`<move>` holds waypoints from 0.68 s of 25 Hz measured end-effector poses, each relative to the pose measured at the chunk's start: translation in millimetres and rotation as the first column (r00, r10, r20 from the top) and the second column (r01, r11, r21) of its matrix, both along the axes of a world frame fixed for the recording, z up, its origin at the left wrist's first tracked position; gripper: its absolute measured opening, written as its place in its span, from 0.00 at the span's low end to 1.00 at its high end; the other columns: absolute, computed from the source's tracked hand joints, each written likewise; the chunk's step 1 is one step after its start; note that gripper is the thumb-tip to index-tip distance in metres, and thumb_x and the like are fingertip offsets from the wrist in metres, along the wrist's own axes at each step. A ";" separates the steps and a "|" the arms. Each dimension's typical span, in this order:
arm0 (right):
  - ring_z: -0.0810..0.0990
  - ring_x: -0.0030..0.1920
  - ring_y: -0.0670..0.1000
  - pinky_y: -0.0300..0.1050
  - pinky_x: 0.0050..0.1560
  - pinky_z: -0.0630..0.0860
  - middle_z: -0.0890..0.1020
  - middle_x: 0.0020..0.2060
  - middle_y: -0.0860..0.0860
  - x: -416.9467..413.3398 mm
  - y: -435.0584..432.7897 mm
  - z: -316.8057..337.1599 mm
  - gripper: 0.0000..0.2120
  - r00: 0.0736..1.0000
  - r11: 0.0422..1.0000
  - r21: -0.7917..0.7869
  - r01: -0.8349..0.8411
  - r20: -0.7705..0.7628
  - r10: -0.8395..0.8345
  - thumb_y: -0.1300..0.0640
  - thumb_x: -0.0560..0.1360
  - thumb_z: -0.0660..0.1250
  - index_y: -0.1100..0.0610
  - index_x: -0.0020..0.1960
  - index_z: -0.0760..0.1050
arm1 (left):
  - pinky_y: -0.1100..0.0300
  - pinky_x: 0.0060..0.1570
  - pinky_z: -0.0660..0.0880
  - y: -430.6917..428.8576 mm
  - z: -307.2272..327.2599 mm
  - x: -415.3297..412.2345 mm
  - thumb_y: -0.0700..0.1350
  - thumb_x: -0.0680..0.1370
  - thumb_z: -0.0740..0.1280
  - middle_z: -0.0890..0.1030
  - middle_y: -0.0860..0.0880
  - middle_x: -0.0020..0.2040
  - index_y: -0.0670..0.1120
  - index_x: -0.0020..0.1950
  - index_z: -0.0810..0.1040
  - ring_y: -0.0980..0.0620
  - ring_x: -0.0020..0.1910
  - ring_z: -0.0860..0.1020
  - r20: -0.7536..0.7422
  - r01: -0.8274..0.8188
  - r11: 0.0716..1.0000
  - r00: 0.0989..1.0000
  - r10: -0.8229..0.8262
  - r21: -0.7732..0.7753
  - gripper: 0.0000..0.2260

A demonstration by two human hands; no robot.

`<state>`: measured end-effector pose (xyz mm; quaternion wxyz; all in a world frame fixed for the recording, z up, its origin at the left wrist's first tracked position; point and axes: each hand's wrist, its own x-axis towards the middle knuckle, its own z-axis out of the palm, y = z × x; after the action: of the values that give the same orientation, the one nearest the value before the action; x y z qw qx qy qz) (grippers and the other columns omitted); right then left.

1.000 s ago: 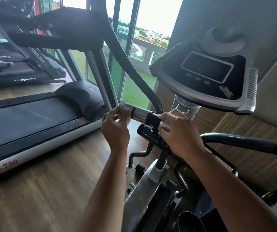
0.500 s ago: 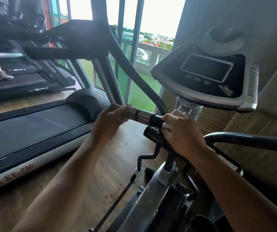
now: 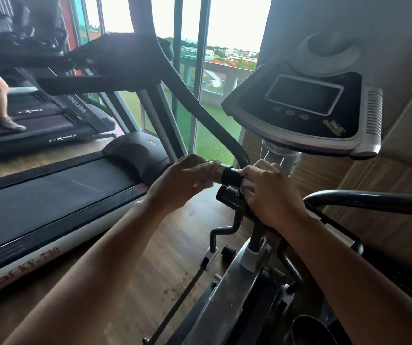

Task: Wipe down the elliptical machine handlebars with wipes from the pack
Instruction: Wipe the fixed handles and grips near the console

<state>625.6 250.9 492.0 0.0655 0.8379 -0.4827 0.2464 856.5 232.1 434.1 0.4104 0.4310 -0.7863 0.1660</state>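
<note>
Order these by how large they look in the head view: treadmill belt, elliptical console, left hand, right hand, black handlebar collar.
1. treadmill belt
2. elliptical console
3. left hand and right hand: they look alike, so no ranking between them
4. black handlebar collar

The person's left hand [image 3: 187, 180] and right hand [image 3: 269, 195] are bare, and both forearms [image 3: 115, 257] are uncovered as far as I can see.

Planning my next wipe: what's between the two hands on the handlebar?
Just the black band on the handlebar, seen in the head view.
</note>
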 end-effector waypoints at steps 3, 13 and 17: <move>0.75 0.58 0.54 0.53 0.53 0.78 0.78 0.55 0.50 -0.5 0.1 1.1 0.17 1.000 1.000 0.005 -0.011 0.003 0.011 0.56 0.78 0.68 0.52 0.67 0.77 | 0.48 0.55 0.81 1.1 13.4 6.9 0.33 0.73 0.76 0.81 0.41 0.59 0.40 0.66 0.80 0.44 0.55 0.81 0.075 0.060 0.990 0.995 -0.070 0.131 0.22; 0.75 0.57 0.52 0.44 0.51 0.75 0.79 0.56 0.50 0.6 1.2 -0.4 0.17 1.000 1.000 -0.002 -0.022 0.017 0.022 0.56 0.79 0.66 0.53 0.68 0.77 | 0.48 0.50 0.82 -27.2 28.2 35.0 0.40 0.73 0.78 0.85 0.45 0.56 0.46 0.66 0.80 0.44 0.52 0.83 0.261 0.128 0.990 0.955 -0.140 0.063 0.22; 0.75 0.57 0.52 0.46 0.50 0.76 0.78 0.55 0.49 0.0 -0.3 -0.3 0.17 1.000 1.000 -0.001 -0.012 0.020 0.012 0.56 0.79 0.67 0.52 0.68 0.77 | 0.45 0.48 0.84 -20.4 13.6 19.8 0.40 0.75 0.76 0.84 0.43 0.60 0.46 0.68 0.78 0.43 0.54 0.84 0.140 0.122 0.991 0.982 -0.129 0.057 0.22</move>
<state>625.6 250.6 491.7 0.0596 0.8381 -0.4783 0.2555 876.3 211.7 447.6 0.3522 0.3774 -0.8430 0.1513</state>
